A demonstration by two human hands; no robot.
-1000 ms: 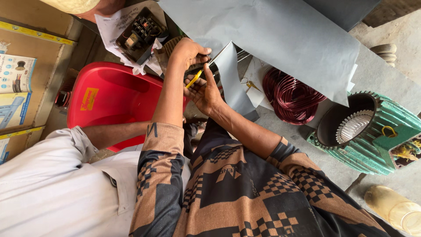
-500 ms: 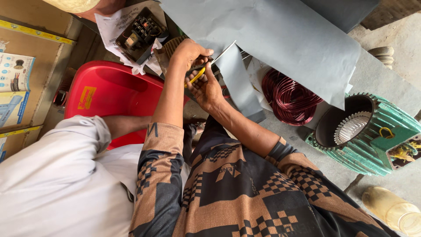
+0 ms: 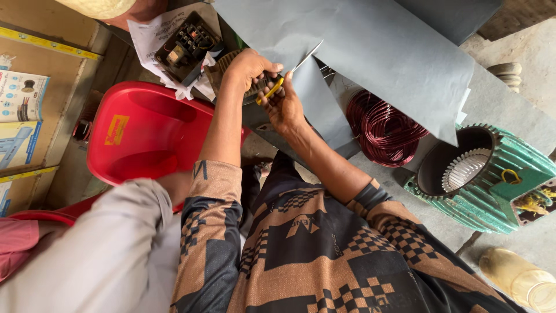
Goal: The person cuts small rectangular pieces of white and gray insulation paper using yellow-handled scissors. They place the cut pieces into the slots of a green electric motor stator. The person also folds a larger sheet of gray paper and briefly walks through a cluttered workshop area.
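My right hand [image 3: 285, 107] grips the yellow-handled scissors [image 3: 277, 85], fingers curled through the handles, blades biting the grey sheet [image 3: 370, 52] at twelve o'clock. My left hand [image 3: 246, 68] pinches the sheet's edge just beside them; copper wire coil [image 3: 385, 130] sits at three o'clock.

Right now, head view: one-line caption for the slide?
Two hands, left hand and right hand, cut grey insulation sheet with yellow-handled scissors, beside copper wire coil and green motor housing.

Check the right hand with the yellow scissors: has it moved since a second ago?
Yes. The right hand shifted slightly up and right, toward the copper wire coil.
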